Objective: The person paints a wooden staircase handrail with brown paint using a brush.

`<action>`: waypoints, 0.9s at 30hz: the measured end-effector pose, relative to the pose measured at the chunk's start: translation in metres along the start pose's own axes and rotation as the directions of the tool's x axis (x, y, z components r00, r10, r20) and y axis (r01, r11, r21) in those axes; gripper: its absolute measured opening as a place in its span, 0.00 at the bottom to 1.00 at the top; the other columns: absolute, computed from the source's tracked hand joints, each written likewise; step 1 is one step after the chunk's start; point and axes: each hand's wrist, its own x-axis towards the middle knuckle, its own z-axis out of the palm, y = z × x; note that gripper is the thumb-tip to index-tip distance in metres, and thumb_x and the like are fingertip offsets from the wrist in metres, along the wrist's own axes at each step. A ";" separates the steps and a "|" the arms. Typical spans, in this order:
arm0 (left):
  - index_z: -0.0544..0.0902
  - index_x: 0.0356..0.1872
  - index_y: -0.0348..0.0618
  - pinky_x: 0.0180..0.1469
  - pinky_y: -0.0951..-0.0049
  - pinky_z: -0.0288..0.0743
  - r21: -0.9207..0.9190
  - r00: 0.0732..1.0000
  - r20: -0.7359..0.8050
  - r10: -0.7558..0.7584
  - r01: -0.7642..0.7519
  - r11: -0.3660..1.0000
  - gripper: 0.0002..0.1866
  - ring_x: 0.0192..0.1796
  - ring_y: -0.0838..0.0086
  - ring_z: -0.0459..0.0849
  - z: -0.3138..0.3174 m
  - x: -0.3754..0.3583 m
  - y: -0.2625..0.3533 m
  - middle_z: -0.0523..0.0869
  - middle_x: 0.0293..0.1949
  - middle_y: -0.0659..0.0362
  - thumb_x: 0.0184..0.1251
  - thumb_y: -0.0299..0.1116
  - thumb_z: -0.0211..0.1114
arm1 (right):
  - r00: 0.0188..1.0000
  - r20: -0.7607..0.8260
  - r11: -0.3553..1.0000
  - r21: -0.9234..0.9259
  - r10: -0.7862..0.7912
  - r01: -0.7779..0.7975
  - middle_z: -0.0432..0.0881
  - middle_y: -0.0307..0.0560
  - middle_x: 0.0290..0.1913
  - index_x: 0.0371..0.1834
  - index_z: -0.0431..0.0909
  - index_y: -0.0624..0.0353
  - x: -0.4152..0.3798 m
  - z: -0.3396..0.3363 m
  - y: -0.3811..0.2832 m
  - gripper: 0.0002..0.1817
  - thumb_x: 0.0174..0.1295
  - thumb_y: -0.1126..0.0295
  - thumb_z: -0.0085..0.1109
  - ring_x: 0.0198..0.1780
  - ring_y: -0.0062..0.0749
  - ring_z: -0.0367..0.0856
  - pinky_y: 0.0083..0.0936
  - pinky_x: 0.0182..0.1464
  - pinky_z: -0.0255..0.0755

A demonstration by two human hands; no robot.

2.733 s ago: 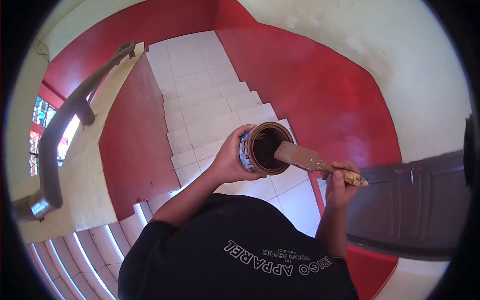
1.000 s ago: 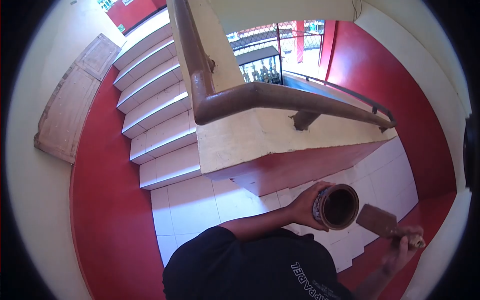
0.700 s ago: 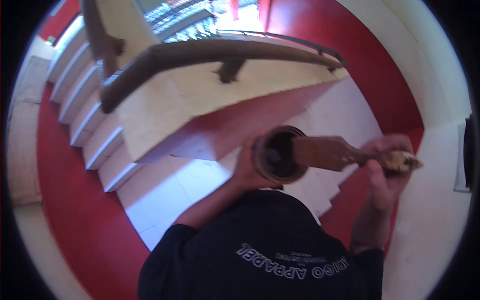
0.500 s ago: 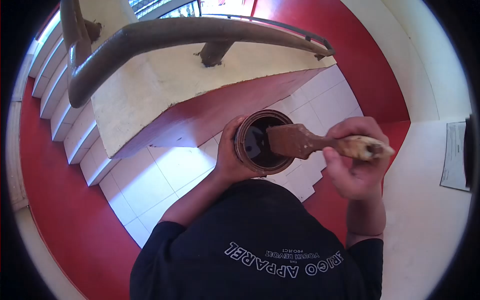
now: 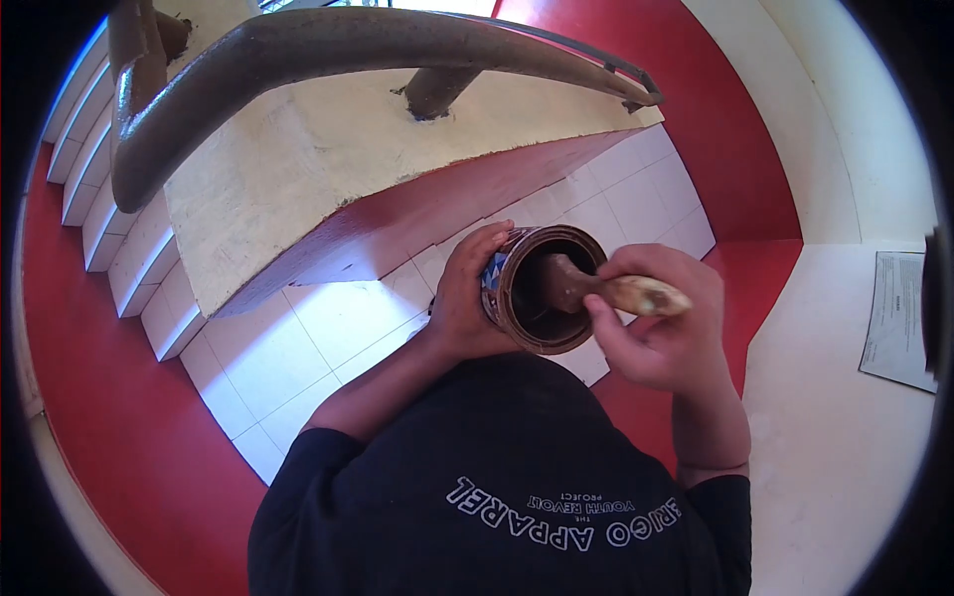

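Wrapped round the left side of a paint can (image 5: 506, 306) is my left hand (image 5: 465, 298). The can is tilted, with its round opening towards me and dark brown paint inside. My right hand (image 5: 664, 313) pinches the pale, worn handle of a paintbrush (image 5: 641, 295) at the can's right rim. The brush's brown lower part reaches into the can, and its bristle tips are hidden in the dark inside.
A thick brown handrail (image 5: 328, 45) runs over a cream-topped low wall (image 5: 288, 169) in front. White-edged stairs (image 5: 129, 258) rise at the left. Below lie white floor tiles (image 5: 258, 363) with red borders. A paper notice (image 5: 891, 318) hangs on the right wall.
My right hand has moved left and lowered the brush deeper into the can. The can has shifted slightly right and tilted, so its coloured label shows beside my left hand.
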 end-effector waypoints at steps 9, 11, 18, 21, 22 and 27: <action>0.57 0.69 0.43 0.70 0.57 0.65 0.131 0.995 0.059 0.080 -0.088 0.988 0.66 0.68 0.54 0.72 -0.012 0.011 0.009 0.71 0.64 0.46 0.24 0.46 0.91 | 0.998 0.020 0.997 0.022 0.068 -0.068 0.81 0.45 0.28 0.35 0.80 0.58 -0.007 0.005 -0.005 0.11 0.48 0.77 0.68 0.28 0.34 0.82 0.24 0.32 0.74; 0.59 0.69 0.43 0.70 0.55 0.65 0.149 0.997 0.054 0.058 -0.066 0.987 0.62 0.68 0.51 0.71 -0.014 0.009 0.011 0.71 0.65 0.45 0.28 0.45 0.89 | 0.983 -0.090 0.981 0.122 0.162 -0.151 0.81 0.43 0.29 0.34 0.80 0.60 -0.014 -0.005 -0.007 0.09 0.49 0.78 0.67 0.29 0.29 0.82 0.23 0.32 0.74; 0.60 0.70 0.40 0.70 0.54 0.63 0.236 0.993 0.112 -0.038 0.011 0.972 0.60 0.68 0.51 0.70 -0.018 0.012 0.013 0.70 0.65 0.45 0.32 0.44 0.86 | 0.856 -0.266 0.809 0.529 0.444 -0.255 0.81 0.48 0.33 0.46 0.71 0.63 -0.050 -0.031 0.022 0.13 0.59 0.79 0.61 0.31 0.26 0.81 0.22 0.33 0.78; 0.61 0.69 0.40 0.71 0.54 0.63 0.255 0.989 0.142 -0.043 0.006 0.967 0.59 0.68 0.52 0.70 -0.018 0.014 0.011 0.70 0.65 0.46 0.32 0.45 0.86 | 0.823 -0.295 0.791 0.549 0.486 -0.271 0.81 0.47 0.32 0.45 0.71 0.63 -0.062 -0.032 0.030 0.12 0.59 0.79 0.61 0.31 0.26 0.81 0.22 0.33 0.78; 0.61 0.69 0.40 0.71 0.54 0.63 0.256 0.988 0.148 -0.043 0.004 0.967 0.59 0.68 0.52 0.70 -0.016 0.015 0.012 0.70 0.65 0.47 0.32 0.45 0.86 | 0.817 -0.297 0.795 0.535 0.494 -0.285 0.81 0.47 0.33 0.45 0.71 0.63 -0.066 -0.032 0.029 0.12 0.59 0.79 0.61 0.31 0.26 0.82 0.22 0.33 0.78; 0.62 0.69 0.40 0.71 0.55 0.62 0.260 0.985 0.172 -0.018 -0.028 0.965 0.58 0.69 0.54 0.69 -0.013 0.018 0.012 0.70 0.66 0.48 0.33 0.46 0.86 | 0.812 -0.302 0.832 0.428 0.499 -0.352 0.80 0.47 0.34 0.45 0.71 0.63 -0.078 -0.036 0.030 0.12 0.59 0.80 0.60 0.31 0.27 0.82 0.23 0.33 0.79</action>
